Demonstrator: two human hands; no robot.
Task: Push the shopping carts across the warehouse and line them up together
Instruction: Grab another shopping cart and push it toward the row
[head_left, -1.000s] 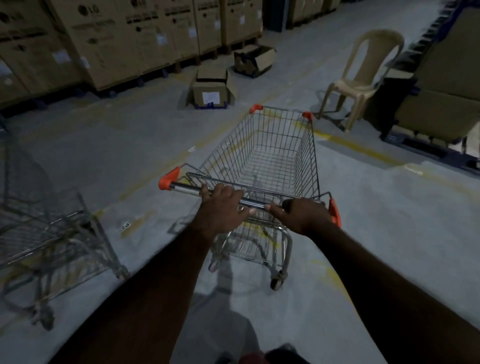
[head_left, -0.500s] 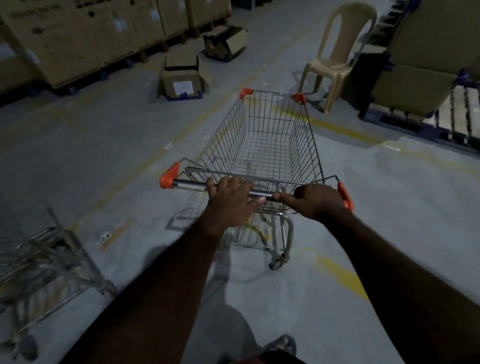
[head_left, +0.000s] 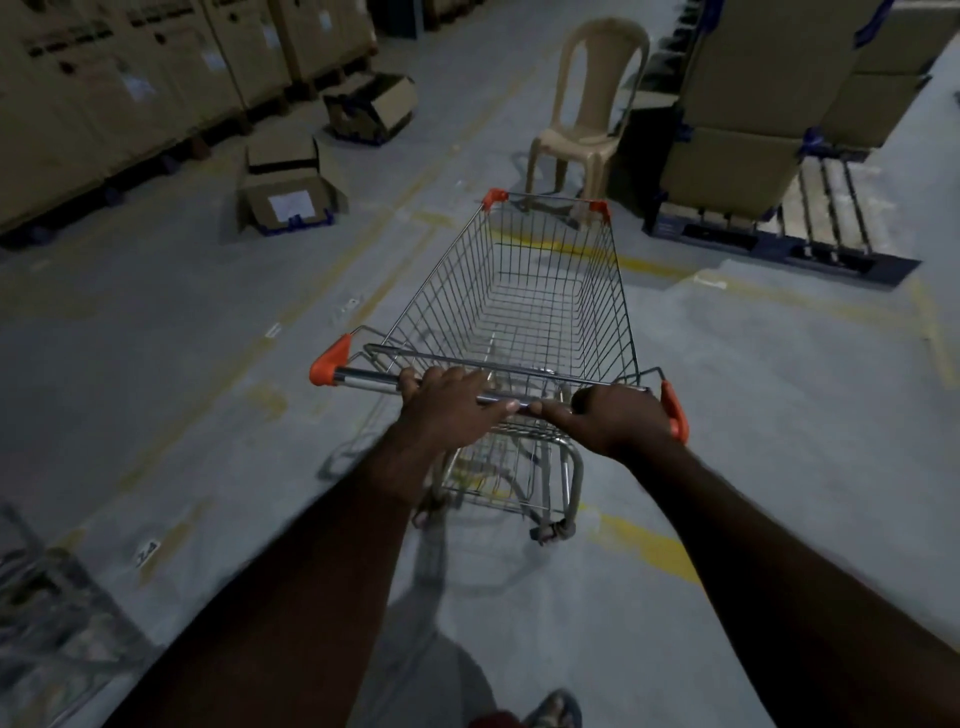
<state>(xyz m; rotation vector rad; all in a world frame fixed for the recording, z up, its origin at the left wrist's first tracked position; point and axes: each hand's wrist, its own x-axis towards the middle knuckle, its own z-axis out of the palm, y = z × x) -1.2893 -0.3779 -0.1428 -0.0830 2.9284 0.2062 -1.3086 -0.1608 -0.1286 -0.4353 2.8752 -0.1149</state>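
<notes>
Standing in a row along the left edge of the smooth grey floor (head_left: 156, 338), tall brown cardboard boxes (head_left: 104, 78) are seen. In the near left corner a second wire cart (head_left: 47, 613) is seen, too blurred for detail. A small open box (head_left: 283, 192) with a white label is set on the floor before the tall ones.

In the middle of the floor the shopping cart (head_left: 519, 291) is found. It is made of thin shiny wire in a grid, with orange plastic corners. Its round metal handle bar (head_left: 363, 378) is gripped by the left hand (head_left: 452, 410), with fingers curled over the top. It is also gripped by the right hand (head_left: 613, 421), wrapped round it beside the orange end cap.

Past the cart a smooth tan plastic chair (head_left: 576, 141) is placed. At the right edge, square stacked boxes (head_left: 737, 104) are piled on a slatted wooden pallet (head_left: 826, 208). Faded yellow lines (head_left: 639, 551) are painted on the floor.
</notes>
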